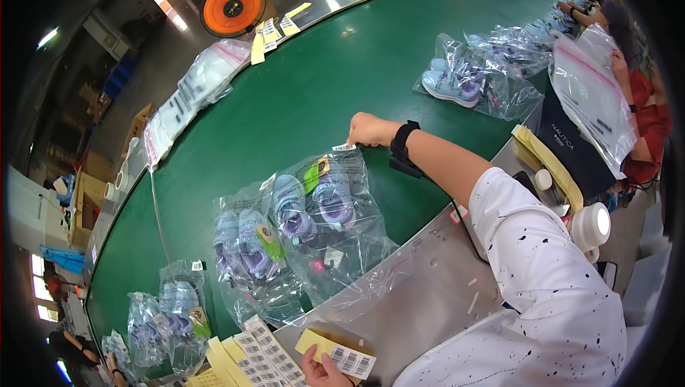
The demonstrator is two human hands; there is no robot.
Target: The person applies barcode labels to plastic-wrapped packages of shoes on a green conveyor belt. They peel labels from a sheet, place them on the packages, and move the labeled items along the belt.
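My right hand [371, 131], a black band on its wrist, reaches over the green belt and pinches the end of a small white barcode label [344, 148]. That label lies at the far edge of a clear plastic bag [335, 194] holding a pair of light blue and purple shoes [290, 198]. Low in the picture, my left hand [322, 371] grips a yellow-backed strip of barcode labels [344, 360] between thumb and fingers. Just left of it are further label sheets [260, 358]. A second bagged pair of shoes [246, 240] lies against the first bag's left side.
The green conveyor belt [300, 94] curves past a metal ledge [446, 283]. More bagged shoes [457, 80] lie far right, others [182, 308] lower left. A white bottle [591, 227] stands by my right arm. Stacked plastic bags [200, 87] and an orange fan [232, 8] line the far side.
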